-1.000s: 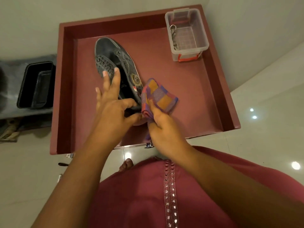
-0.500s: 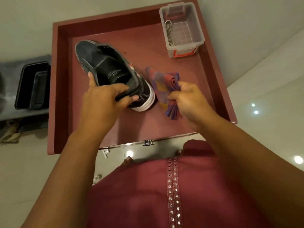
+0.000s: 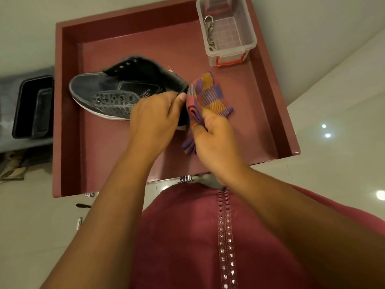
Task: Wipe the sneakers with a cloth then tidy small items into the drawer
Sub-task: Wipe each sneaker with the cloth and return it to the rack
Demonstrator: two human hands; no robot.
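Since half a second ago the sneaker [image 3: 116,94] has turned so its toe points left and its opening faces up, and the cloth [image 3: 205,97] has come back against its heel. The sneaker lies over the maroon tray-topped table [image 3: 68,126], left of centre. The left hand [image 3: 154,117] grips the heel collar, fingers [image 3: 166,97] curled over the rim, thumb beside the cloth. The right hand [image 3: 212,136] holds the folded checked cloth bunched in curled fingers, pressed to the heel. A clear plastic box [image 3: 227,28] with a key ring [image 3: 209,30] stands at the far right corner.
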